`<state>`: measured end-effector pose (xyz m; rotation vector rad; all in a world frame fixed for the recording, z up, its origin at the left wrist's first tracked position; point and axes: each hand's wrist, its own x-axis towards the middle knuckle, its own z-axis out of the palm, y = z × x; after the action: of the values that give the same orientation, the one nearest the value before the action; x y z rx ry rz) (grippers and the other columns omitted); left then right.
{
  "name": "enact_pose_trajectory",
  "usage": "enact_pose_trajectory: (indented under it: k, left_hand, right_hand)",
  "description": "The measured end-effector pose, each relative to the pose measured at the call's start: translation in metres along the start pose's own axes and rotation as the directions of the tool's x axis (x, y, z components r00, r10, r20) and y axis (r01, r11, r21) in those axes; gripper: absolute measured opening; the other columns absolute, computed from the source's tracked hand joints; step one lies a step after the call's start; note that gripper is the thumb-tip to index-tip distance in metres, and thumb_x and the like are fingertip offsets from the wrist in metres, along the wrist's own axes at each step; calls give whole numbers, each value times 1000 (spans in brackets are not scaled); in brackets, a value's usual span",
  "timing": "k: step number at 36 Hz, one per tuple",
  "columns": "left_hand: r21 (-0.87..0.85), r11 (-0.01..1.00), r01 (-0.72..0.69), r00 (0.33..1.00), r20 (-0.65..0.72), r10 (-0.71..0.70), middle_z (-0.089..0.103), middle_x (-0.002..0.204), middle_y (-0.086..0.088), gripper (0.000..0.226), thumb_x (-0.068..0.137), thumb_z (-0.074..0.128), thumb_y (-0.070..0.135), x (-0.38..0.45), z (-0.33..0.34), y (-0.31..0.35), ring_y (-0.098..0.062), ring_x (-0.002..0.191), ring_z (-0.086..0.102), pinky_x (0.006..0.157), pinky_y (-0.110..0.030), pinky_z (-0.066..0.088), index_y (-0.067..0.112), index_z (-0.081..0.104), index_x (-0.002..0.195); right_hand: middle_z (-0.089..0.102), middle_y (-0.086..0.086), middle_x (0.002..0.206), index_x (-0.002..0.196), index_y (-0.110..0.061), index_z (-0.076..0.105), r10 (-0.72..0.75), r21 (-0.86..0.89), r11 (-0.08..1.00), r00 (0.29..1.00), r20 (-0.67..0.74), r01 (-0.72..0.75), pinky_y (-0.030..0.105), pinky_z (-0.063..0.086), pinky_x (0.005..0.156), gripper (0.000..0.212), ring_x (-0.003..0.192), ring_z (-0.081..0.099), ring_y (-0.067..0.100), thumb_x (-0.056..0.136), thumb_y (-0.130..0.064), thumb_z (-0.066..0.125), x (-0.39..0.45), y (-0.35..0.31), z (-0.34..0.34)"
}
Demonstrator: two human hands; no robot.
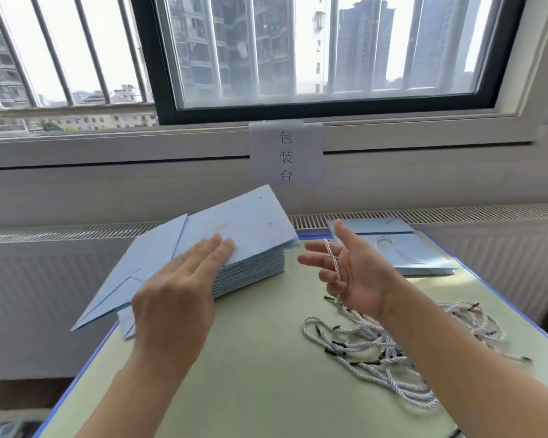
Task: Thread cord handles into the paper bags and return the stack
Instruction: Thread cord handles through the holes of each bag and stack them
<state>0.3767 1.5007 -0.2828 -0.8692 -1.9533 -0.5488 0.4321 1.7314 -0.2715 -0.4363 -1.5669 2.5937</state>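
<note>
Left hand [174, 298] flat, fingers straight and together, pressing down on the top bag [203, 248] of the tall stack [250, 267] of light blue paper bags. Top bag skewed and tilted, near corner poking out past the table [266, 390] edge on the left, far corner lifted toward the wall. Rest of that stack squared up underneath, just past the left fingertips.

Right hand [351, 273] palm up, fingers loosely spread and a bit curled, with 1 white twisted cord [334, 263] running across the palm and fingers, pinched near the lower fingers as far as can be told. Cord's lower end dropping off the heel of the hand straight into the pile of cords [377, 358].

Using the tall stack as the reference: right hand just to the right of it, not touching. Pile of white cords with black tips to the right and nearer the camera, spread on the green tabletop, partly under the right forearm. 2nd, much thinner stack of blue bags [418, 257] further right, beyond the right hand, with a cord handle visible on its top bag. Paper sign [286, 153] with 3 characters taped on the wall directly behind the tall stack, below the window [326, 52].
</note>
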Motion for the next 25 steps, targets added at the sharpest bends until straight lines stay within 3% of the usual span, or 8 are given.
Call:
enact_pose_trajectory:
  k: [5,8,11,12,14,16,21,25]
  left_hand:
    - [-57,992,-113,994,-14,112,69,115,-2,54,76,38,-9,-46,-25,27,-17,106,64,84,-26,46,12,74,111]
    - [-79,986,-148,989,0,149,70,115,-1,52,81,36,-8,-73,-26,34,-19,104,67,82,-31,49,13,74,109]
    - [-156,973,-168,966,171,194,71,112,4,36,87,47,12,-89,-28,42,-16,101,70,82,-30,50,18,76,105]
    - [-200,971,-132,939,289,187,72,110,9,33,90,48,30,-89,-32,45,-11,99,70,79,-26,53,23,77,104]
    - [-238,971,12,850,513,115,69,108,23,55,90,33,70,-82,-41,55,1,96,67,68,-17,52,35,73,104]
    - [-239,953,185,804,594,-7,55,122,33,80,76,12,89,-67,-41,63,12,111,52,81,-18,45,44,63,118]
    - [-284,893,350,809,573,-135,25,157,13,80,80,19,76,-25,5,76,-6,143,17,113,-25,19,36,24,150]
    - [-168,878,448,646,739,-188,12,162,8,82,83,19,76,-2,47,86,-13,149,1,120,-42,-5,34,9,153]
  right_hand:
    - [62,-1,59,118,-7,50,9,5,1000,1000,0,-9,14,26,30,56,35,38,7,90,-55,48,-10,13,2]
    - [58,-7,55,120,-8,52,-1,-92,996,1000,7,2,12,22,33,30,35,35,3,95,-25,52,-22,23,0]
    - [59,-4,60,112,-4,57,-57,-163,986,994,-91,42,11,22,32,23,33,33,2,93,2,45,-32,34,-2]
    - [58,-4,58,105,-5,57,-82,-189,980,989,-126,58,12,23,32,23,33,32,3,91,7,43,-36,37,-3]
    - [55,-7,51,90,-8,56,-135,-267,960,977,-166,87,13,22,32,24,33,30,4,87,12,41,-45,43,-8]
    - [54,-9,47,82,-9,52,-178,-326,938,971,-162,118,14,21,32,27,33,30,4,86,14,38,-54,49,-11]
    - [60,-1,61,101,-4,55,-206,-365,919,972,-116,152,12,27,32,28,32,40,0,87,14,40,-70,57,-7]
    - [55,-3,55,107,-11,54,-189,-387,911,979,-77,145,14,24,33,35,34,33,4,86,12,38,-69,66,-6]
